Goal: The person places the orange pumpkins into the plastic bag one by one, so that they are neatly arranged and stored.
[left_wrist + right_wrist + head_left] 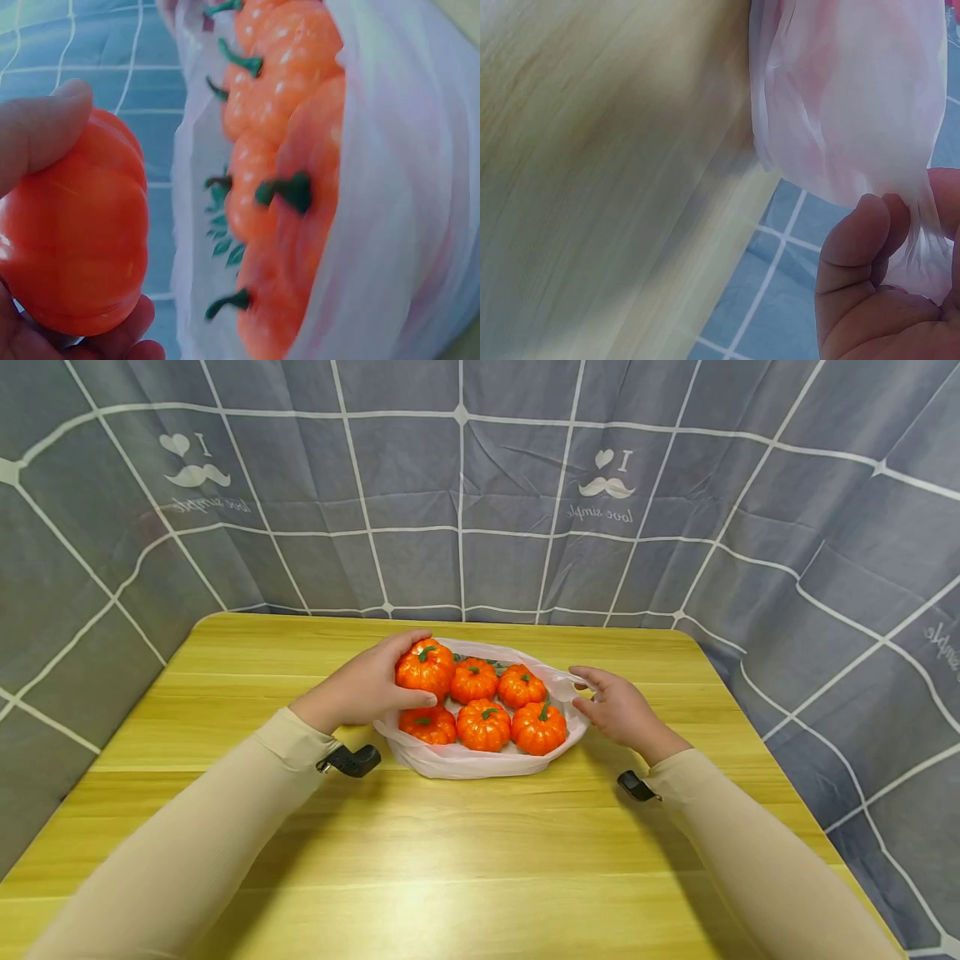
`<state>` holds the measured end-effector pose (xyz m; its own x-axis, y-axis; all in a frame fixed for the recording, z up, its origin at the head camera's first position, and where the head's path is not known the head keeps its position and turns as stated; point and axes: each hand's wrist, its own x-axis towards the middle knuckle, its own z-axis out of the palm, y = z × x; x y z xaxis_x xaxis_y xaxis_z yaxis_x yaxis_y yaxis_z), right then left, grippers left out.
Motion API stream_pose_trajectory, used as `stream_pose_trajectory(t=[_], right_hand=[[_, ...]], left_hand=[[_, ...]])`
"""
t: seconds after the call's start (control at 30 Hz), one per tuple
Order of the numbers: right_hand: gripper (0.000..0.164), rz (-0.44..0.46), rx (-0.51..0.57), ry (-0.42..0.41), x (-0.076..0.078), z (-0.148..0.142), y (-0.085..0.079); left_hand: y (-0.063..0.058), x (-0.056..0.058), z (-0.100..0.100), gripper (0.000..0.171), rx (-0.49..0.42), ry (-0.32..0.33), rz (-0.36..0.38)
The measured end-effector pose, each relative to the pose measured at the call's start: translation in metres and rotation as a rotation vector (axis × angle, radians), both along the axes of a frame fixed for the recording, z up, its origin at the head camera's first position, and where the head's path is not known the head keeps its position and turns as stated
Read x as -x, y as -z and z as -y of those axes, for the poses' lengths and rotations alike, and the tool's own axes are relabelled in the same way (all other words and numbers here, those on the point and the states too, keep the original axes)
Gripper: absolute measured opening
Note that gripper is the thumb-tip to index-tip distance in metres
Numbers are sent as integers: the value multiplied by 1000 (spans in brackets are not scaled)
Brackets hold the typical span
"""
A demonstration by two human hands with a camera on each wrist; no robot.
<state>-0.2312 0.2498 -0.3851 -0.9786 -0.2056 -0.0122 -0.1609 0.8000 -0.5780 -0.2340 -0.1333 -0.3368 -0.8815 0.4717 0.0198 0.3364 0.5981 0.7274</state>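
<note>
My left hand (371,683) grips a small orange toy pumpkin (424,670) with a green stem, fingers behind it and thumb in front. That pumpkin is held up at the left end of a whitish plastic bag (468,767), apart from the others in the left wrist view. Several more orange pumpkins (483,727) sit close together inside the open bag, green stems mostly up. At the bag's right end, my right hand (626,714) pinches the gathered plastic between thumb and fingers, as the right wrist view shows. The bag's underside is hidden.
The bag stands on a yellow wood-grain table (450,852), toward its far edge. A grey-blue curtain (412,485) with white grid lines hangs around the back and sides. Green leaf prints (223,236) show on the bag's inner wall.
</note>
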Motion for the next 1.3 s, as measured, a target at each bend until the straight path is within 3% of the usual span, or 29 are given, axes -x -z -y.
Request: stream_pose_trajectory(t=[0.27,0.5,0.83,1.07,1.3], right_hand=[[55,-1,-5,1,-1,1,0],[54,-7,-14,0,-2,0,1],[54,2,-32,10,-2,0,3],[54,1,-47,18,-2,-1,4],[54,3,-47,23,-1,-1,6]], left_hand=[[10,2,-25,95,76,52,-41],[19,4,-35,94,106,53,-37],[33,10,-42,92,118,41,-65],[36,11,-42,94,152,40,-89],[38,14,-41,92,156,28,-63]])
